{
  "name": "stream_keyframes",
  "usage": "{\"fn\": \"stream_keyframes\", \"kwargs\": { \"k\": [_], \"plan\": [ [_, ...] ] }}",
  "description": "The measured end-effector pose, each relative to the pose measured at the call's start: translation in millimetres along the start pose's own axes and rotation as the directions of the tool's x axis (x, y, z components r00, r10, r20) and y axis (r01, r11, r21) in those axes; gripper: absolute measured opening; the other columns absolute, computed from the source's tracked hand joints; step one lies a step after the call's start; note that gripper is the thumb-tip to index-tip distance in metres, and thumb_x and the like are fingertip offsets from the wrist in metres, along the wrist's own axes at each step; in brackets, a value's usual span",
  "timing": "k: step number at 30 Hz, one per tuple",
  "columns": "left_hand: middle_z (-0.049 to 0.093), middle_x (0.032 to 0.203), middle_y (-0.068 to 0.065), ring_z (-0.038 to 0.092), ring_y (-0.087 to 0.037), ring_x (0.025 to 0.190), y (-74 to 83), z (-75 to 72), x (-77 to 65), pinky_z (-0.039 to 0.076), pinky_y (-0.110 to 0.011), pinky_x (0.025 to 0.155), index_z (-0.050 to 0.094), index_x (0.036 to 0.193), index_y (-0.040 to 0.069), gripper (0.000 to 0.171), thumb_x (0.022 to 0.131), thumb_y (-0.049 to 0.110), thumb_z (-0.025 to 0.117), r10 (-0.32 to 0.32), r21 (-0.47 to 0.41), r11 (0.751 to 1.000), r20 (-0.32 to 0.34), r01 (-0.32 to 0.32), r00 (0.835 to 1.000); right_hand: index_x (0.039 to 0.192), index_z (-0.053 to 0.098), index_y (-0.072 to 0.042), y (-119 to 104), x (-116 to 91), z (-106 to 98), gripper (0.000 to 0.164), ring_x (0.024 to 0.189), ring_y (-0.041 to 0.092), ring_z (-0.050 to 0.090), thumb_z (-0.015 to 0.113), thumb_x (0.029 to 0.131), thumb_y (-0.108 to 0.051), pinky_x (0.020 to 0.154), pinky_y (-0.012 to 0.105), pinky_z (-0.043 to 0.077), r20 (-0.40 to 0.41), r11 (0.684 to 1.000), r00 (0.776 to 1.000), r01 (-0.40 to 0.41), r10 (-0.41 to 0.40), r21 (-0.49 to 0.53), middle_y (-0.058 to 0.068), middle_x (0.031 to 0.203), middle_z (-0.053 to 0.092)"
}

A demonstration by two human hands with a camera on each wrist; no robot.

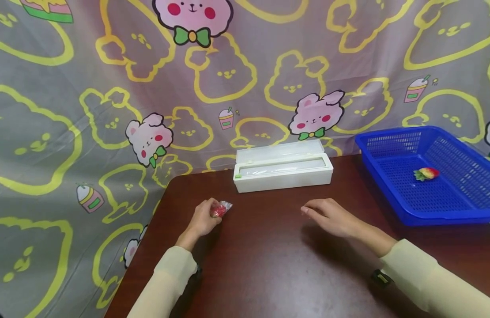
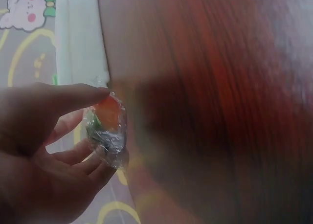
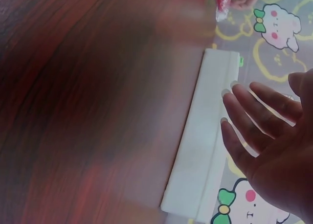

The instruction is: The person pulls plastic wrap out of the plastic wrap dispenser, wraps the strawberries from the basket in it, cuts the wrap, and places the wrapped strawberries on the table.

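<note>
- Out on the far left, patterned cloth (image 1: pixel 34 145) hangs just past the edge of the brown table (image 1: pixel 261 260), so room on that side looks tight.
- Here's the left hand (image 1: pixel 201 221), near that edge, thumb above and fingers below, pinching a film-wrapped strawberry (image 1: pixel 219 211); whether the wrapping touches the tabletop, nobody can tell.
- How will it handle? Light, surely, and the crinkled film could prove slippery; firm or soft inside is anyone's guess, so a gentle pinch round the middle looks the safest hold, with the loose film tail at the tip a poorer one.
- On to the middle: the white box (image 1: pixel 284 180) sits at the back, lid (image 1: pixel 280 152) raised, and its long front leaves bare tabletop between the hands.
- Now the right hand (image 1: pixel 334 217), fingers loosely spread, gripping nothing, hovering over the table.
- And far right, the blue basket (image 1: pixel 412 216), its raised rim the one to clear, a second strawberry (image 1: pixel 429 173) lying inside with space around it.
</note>
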State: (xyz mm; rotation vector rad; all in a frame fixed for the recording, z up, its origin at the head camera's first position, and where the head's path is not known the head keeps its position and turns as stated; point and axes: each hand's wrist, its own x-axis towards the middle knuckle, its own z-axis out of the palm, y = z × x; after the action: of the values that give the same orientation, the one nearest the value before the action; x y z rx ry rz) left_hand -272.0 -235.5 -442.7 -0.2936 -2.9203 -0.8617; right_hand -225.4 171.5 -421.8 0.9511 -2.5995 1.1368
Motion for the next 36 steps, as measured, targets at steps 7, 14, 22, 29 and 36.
{"fn": "stream_keyframes", "kwargs": {
  "k": [7, 14, 22, 29, 36],
  "plan": [
    [0.066, 0.115, -0.018, 0.059, -0.03, 0.099, -7.4, -0.4, -0.9, 0.052, -0.048, 0.09, 0.062, 0.118, 0.003, 0.041, 0.083, 0.006, 0.083, -0.058, 0.023, 0.998, 0.042, 0.057, 0.997, 0.104, 0.076, -0.009, 4, -2, 0, 0.02, 0.085, 0.006, 0.065, 0.059, 0.105, -0.02, 0.076, 0.033, 0.055, 0.01, 1.0, 1.0, 0.005, -0.005, -0.03, -0.007, 0.093, 0.073],
    [0.064, 0.11, -0.016, 0.058, -0.029, 0.096, -7.3, -1.1, 0.9, 0.052, -0.047, 0.088, 0.06, 0.122, 0.004, 0.048, 0.082, 0.015, 0.086, -0.078, 0.022, 0.997, 0.056, 0.077, 0.995, 0.101, 0.075, -0.01, 5, -3, 0, 0.018, 0.083, 0.006, 0.063, 0.06, 0.104, -0.019, 0.075, 0.033, 0.055, 0.007, 0.998, 1.0, 0.009, -0.009, -0.056, -0.005, 0.091, 0.073],
    [0.06, 0.123, -0.02, 0.058, -0.033, 0.106, 2.1, -7.2, 1.7, 0.051, -0.052, 0.095, 0.054, 0.13, 0.005, 0.058, 0.083, 0.017, 0.086, -0.073, 0.022, 0.997, 0.045, 0.072, 0.996, 0.104, 0.075, -0.011, 1, 0, -10, 0.016, 0.089, 0.008, 0.066, 0.062, 0.103, -0.02, 0.08, 0.037, 0.057, 0.042, 0.994, 0.999, 0.026, -0.022, -0.103, -0.005, 0.096, 0.073],
    [0.052, 0.143, -0.019, 0.049, -0.041, 0.129, 48.2, -17.2, 14.0, 0.04, -0.062, 0.103, 0.052, 0.141, 0.007, 0.064, 0.088, 0.028, 0.081, 0.043, 0.157, 0.987, -0.027, -0.039, 0.999, 0.108, 0.074, -0.011, -4, 20, -45, 0.015, 0.094, 0.016, 0.067, 0.065, 0.101, -0.021, 0.081, 0.044, 0.056, 0.021, 0.967, 0.999, -0.031, 0.038, -0.255, -0.002, 0.101, 0.073],
    [0.057, 0.139, -0.018, 0.054, -0.036, 0.128, 94.5, -1.9, 42.8, 0.043, -0.054, 0.106, 0.055, 0.141, 0.0, 0.06, 0.093, 0.029, 0.076, 0.221, 0.283, 0.934, 0.019, -0.218, 0.975, 0.122, 0.069, 0.001, 13, 51, -60, 0.03, 0.111, 0.038, 0.066, 0.065, 0.1, -0.019, 0.094, 0.057, 0.051, 0.019, 0.917, 0.997, -0.065, 0.079, -0.394, 0.019, 0.118, 0.071]
  ]
}}
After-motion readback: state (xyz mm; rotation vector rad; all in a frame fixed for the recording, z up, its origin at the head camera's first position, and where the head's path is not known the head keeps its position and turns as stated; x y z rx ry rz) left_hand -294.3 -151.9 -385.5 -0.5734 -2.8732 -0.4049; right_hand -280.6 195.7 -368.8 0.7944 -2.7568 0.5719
